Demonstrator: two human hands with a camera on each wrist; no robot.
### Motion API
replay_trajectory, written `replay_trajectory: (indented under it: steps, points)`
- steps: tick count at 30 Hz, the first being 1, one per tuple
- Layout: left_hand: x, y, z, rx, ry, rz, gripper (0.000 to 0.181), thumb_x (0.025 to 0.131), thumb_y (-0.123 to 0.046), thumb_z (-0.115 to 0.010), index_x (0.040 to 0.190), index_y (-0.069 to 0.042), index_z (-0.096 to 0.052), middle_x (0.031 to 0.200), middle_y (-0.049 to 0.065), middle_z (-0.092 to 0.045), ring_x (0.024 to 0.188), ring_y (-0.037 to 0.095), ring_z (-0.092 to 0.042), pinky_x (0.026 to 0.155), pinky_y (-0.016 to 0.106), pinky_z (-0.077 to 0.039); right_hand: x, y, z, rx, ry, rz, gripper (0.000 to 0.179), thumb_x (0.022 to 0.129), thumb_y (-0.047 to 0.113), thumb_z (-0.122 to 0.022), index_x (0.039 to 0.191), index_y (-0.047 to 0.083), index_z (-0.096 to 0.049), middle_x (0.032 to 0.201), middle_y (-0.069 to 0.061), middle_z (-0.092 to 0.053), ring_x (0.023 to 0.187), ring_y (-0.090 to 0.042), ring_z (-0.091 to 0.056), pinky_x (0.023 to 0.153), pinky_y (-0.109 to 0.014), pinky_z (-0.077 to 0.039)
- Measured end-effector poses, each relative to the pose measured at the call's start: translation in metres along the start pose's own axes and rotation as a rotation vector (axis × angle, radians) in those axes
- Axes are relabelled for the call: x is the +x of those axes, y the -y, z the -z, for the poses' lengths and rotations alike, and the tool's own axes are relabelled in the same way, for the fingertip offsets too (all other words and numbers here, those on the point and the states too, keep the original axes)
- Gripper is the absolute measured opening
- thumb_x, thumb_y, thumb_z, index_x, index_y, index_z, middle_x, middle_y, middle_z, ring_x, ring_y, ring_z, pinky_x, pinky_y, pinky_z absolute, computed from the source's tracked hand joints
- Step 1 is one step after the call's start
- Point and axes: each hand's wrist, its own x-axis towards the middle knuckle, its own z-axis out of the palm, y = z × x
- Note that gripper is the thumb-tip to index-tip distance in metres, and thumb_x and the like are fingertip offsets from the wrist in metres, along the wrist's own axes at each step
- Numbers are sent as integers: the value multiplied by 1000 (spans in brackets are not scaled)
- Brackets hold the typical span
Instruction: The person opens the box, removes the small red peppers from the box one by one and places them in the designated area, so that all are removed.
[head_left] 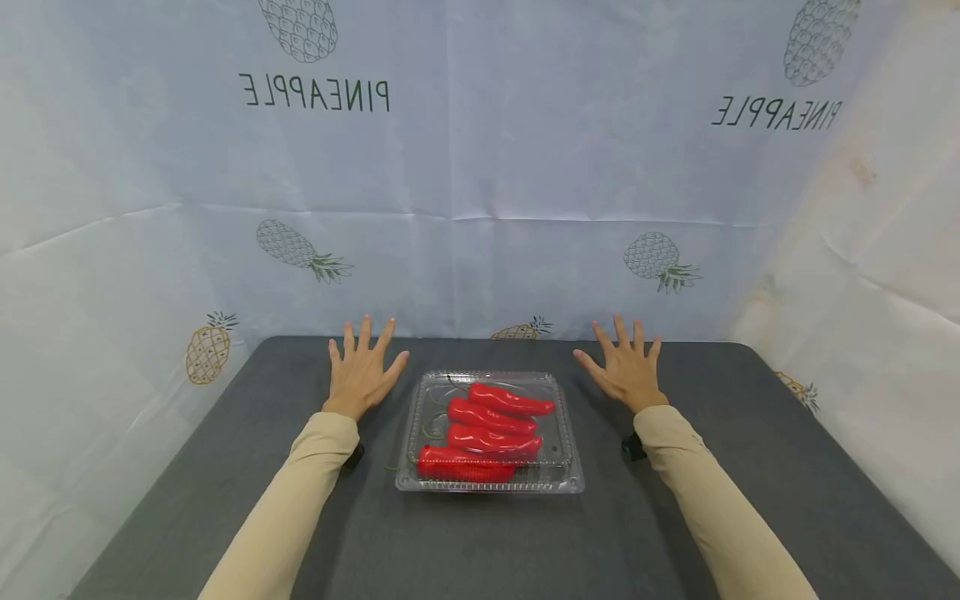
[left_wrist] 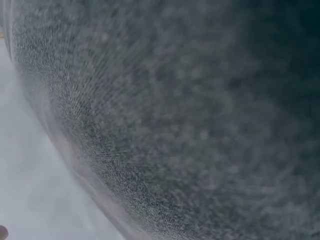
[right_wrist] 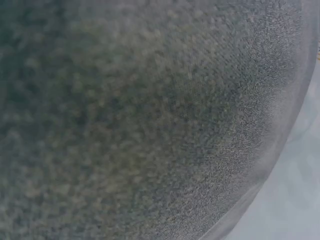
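Between the two hands, a clear plastic clamshell box (head_left: pixel 564 482) with its lid down stands on the dark grey table. Several red chili peppers (head_left: pixel 491 418) lie inside it, stacked in a row from back to front, with thin stems toward the left. My left hand (head_left: pixel 358 375), fingers spread, lies palm down near the back edge, left of the box. On the other side, my right hand (head_left: pixel 628 372) has its fingers spread the same way. Neither hand holds anything. Both wrist views are filled with a blurred close look at the tabletop.
The dark grey table (head_left: pixel 480 550) reaches back to a pale cloth (head_left: pixel 480 167) printed with pineapples, which hangs behind it and along both sides. Small black wrist devices show under the sleeve cuffs.
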Motion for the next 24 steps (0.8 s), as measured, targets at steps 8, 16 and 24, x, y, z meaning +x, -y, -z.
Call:
replay_trajectory:
  steps: [8, 16, 24]
  points:
    - [-5, -2, 2, -3, -25, -21, 67, 101, -52, -44, 158, -22, -25, 164, 23, -15, 149, 53, -10, 114, 76, -10, -5, 1, 4, 23, -33, 1, 80, 97, 67, -40, 157, 15, -28, 164, -23, -13, 149, -52, -4, 113, -78, 4]
    - [-13, -3, 6, -15, -21, -21, 67, 102, -49, -44, 159, -21, -23, 163, 23, -15, 149, 52, -9, 116, 75, -9, -14, 3, 5, 44, -63, 13, 79, 96, 63, -46, 157, 15, -29, 164, -22, -16, 149, -52, -7, 114, -77, -1]
    - [-23, -6, 10, -48, -28, -14, 65, 102, -47, -45, 158, -19, -26, 163, 23, -17, 150, 49, -11, 117, 73, -11, -25, 7, 8, 94, -91, 30, 79, 96, 62, -47, 156, 15, -30, 163, -22, -18, 148, -53, -9, 114, -77, -1]
